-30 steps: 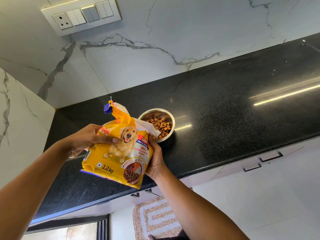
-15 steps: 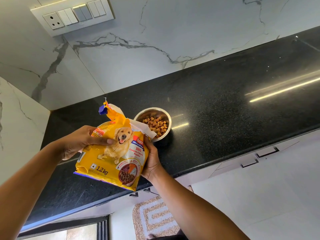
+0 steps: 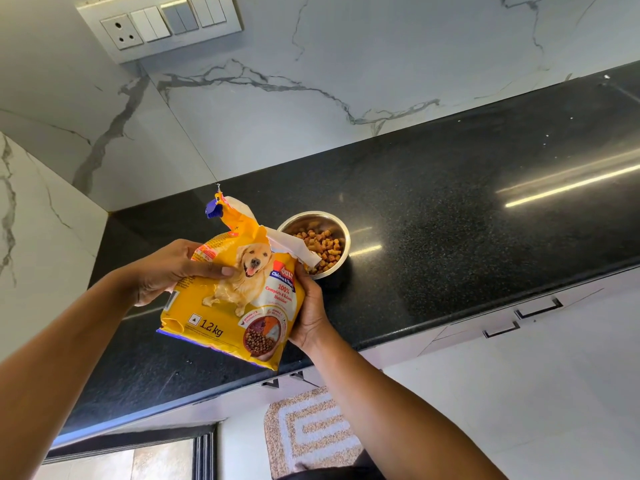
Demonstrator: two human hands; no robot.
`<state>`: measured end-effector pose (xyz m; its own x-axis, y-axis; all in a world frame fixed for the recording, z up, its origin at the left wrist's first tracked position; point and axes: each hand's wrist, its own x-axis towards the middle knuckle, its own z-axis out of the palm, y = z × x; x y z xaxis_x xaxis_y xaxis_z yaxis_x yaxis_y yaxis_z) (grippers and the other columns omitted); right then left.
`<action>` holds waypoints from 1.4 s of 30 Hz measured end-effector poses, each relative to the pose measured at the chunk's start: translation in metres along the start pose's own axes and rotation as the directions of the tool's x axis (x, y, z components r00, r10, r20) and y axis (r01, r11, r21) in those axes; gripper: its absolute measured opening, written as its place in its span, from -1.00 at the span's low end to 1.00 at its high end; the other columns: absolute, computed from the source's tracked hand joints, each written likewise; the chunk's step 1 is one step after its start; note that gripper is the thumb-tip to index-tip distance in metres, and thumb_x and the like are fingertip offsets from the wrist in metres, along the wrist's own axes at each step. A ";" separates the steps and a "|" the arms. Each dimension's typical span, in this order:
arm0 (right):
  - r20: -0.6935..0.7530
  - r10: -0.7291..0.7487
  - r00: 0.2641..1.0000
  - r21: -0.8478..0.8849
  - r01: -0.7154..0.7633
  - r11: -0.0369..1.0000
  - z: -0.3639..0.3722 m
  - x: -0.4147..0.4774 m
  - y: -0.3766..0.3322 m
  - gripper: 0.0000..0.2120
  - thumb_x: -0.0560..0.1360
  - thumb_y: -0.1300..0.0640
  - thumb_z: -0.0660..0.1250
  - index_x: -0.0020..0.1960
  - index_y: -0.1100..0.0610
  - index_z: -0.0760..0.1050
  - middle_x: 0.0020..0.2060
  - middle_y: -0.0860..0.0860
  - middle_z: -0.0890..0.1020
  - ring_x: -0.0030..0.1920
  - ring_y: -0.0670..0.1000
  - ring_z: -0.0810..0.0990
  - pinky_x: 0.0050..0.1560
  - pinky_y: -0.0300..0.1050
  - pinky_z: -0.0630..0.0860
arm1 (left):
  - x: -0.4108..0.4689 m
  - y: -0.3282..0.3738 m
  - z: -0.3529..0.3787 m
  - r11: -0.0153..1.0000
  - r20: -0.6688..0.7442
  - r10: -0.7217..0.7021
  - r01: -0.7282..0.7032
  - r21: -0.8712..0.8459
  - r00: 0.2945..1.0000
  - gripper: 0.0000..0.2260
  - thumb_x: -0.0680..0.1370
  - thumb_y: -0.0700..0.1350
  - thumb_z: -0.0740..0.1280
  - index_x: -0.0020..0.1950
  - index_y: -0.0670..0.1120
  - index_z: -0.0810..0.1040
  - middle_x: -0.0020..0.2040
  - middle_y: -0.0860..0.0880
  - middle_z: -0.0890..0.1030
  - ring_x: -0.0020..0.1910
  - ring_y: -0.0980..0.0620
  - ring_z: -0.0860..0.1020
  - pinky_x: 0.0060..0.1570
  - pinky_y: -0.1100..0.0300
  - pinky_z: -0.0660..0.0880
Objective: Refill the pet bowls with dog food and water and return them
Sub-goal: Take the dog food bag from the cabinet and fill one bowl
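Observation:
A yellow dog food bag (image 3: 239,296) with a dog picture and "1.2 kg" print is held above the black countertop (image 3: 450,216). My left hand (image 3: 173,268) grips its upper left side, thumb across the front. My right hand (image 3: 310,317) holds its right edge from behind. The bag's torn open top leans over the rim of a steel bowl (image 3: 341,228) that stands on the counter and holds brown kibble (image 3: 323,249). No water bowl is in view.
A white marble wall with a switch and socket panel (image 3: 159,26) rises behind the counter. White drawers with dark handles (image 3: 538,308) run under the counter's front edge. A beige patterned mat (image 3: 311,434) lies on the floor below.
The bag and both hands stay in nearly the same pose by the bowl; only the camera view shifts slightly. The kibble level looks the same.

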<state>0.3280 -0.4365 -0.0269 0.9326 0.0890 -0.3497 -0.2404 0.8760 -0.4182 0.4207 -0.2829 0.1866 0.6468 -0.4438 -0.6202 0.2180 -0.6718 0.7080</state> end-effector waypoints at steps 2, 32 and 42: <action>-0.006 -0.010 1.000 -0.007 0.010 1.000 0.002 0.001 -0.004 -0.35 0.59 -0.32 0.28 0.49 0.09 0.52 0.42 0.25 0.54 0.31 0.27 0.59 0.51 0.43 0.30 | 0.001 0.002 -0.001 1.000 -0.002 0.006 -0.006 0.002 1.000 -0.01 -0.17 0.26 0.72 0.17 -0.14 0.65 0.05 -0.18 0.75 -0.01 -0.24 0.74 0.10 -0.19 0.62; 0.026 0.041 0.999 -0.048 -0.039 0.998 0.008 0.001 -0.021 -0.46 0.66 -0.28 0.16 0.33 0.06 0.66 0.25 0.18 0.69 0.18 0.20 0.70 0.27 0.23 0.59 | 0.003 -0.016 -0.002 0.992 -0.014 0.019 -0.020 -0.124 1.000 0.01 -0.19 0.24 0.72 0.19 -0.13 0.62 0.04 -0.16 0.76 -0.02 -0.24 0.74 -0.01 -0.12 0.67; 0.015 0.072 0.997 -0.074 -0.071 0.995 0.011 0.002 -0.030 -0.45 0.65 -0.28 0.19 0.37 0.10 0.63 0.27 0.20 0.67 0.20 0.23 0.68 0.28 0.26 0.57 | 0.002 -0.023 0.001 0.982 -0.018 0.014 -0.017 -0.188 1.000 0.00 -0.14 0.21 0.74 0.24 -0.12 0.61 0.11 -0.20 0.74 0.05 -0.29 0.72 0.18 -0.27 0.58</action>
<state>0.3399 -0.4576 -0.0060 0.9168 0.1590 -0.3662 -0.3251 0.8298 -0.4536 0.4168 -0.2688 0.1686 0.6627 -0.4422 -0.6044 0.3406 -0.5408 0.7691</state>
